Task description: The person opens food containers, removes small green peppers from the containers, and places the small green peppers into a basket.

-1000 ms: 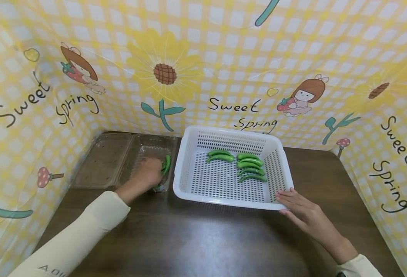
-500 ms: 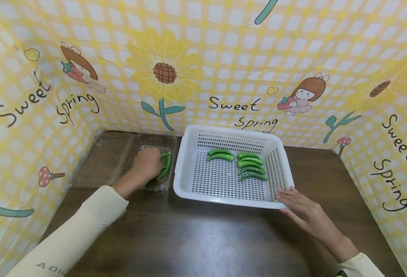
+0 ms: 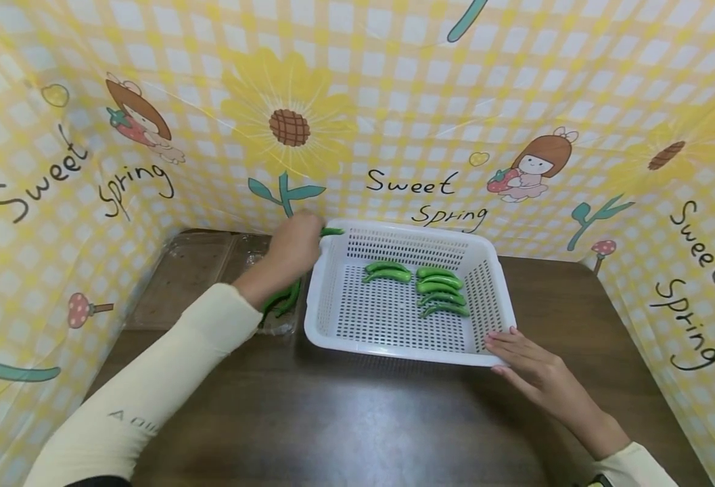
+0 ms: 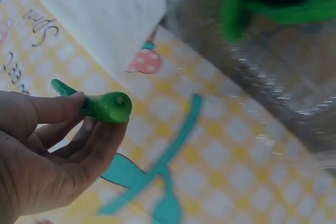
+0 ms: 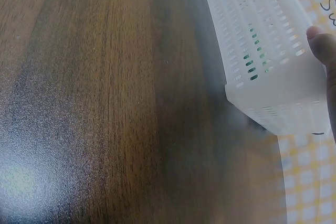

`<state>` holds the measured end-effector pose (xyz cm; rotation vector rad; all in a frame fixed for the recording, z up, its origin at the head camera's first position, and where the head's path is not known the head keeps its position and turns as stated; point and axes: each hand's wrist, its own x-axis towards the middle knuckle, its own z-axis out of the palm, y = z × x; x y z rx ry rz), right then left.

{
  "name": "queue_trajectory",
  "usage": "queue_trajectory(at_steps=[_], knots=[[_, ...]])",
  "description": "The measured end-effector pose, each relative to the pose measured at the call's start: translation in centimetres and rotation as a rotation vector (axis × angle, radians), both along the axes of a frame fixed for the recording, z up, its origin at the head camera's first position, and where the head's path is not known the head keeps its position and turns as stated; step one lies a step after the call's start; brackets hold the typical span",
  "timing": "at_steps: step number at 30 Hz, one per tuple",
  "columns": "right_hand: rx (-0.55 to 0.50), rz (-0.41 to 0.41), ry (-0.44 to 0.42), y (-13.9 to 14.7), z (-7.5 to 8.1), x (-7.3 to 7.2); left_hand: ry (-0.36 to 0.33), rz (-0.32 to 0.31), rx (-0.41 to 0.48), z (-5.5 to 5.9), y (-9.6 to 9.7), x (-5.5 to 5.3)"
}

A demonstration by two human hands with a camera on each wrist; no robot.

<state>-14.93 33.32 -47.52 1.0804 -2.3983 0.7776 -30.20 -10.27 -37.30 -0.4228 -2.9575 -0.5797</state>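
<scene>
My left hand (image 3: 293, 247) pinches a green chili pepper (image 4: 107, 107) between thumb and fingers, raised by the back left corner of a white perforated plastic basket (image 3: 357, 350). One end of that pepper shows past my fingers in the head view. Inside the basket lie two green peppers (image 3: 387, 275) at the centre left and a row of several more (image 3: 441, 287) to the right. My right hand (image 3: 542, 382) holds the basket's front right corner, fingers over the rim and thumb (image 5: 319, 43) against the outer wall. Below my left forearm, more peppers (image 3: 287, 301) lie in a clear plastic box, partly hidden.
The clear plastic box (image 3: 243, 253) stands left of the basket, its lid (image 3: 180, 277) folded out flat to the left. Both rest on a dark wooden table (image 3: 357, 419). A yellow checked cloth (image 3: 394, 101) rises behind and at both sides.
My left hand has lifted a pepper out of the clear box and moved up and right to the basket's back left corner. My right hand stays at the basket's corner.
</scene>
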Motion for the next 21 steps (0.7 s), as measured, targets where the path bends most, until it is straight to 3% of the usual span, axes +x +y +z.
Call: queue_trajectory(at_steps=[6, 13, 21], knots=[[0.019, -0.010, -0.006, 0.1, 0.1, 0.0, -0.059, -0.111, -0.078, 1.0, 5.4, -1.7], [-0.008, 0.010, 0.004, -0.1, -0.4, 0.1, -0.097, -0.262, -0.247, 0.0, 10.5, -2.1], [-0.009, -0.008, 0.029, 0.1, -0.4, -0.2, -0.136, -0.327, -0.319, -1.6, 14.2, -2.1]])
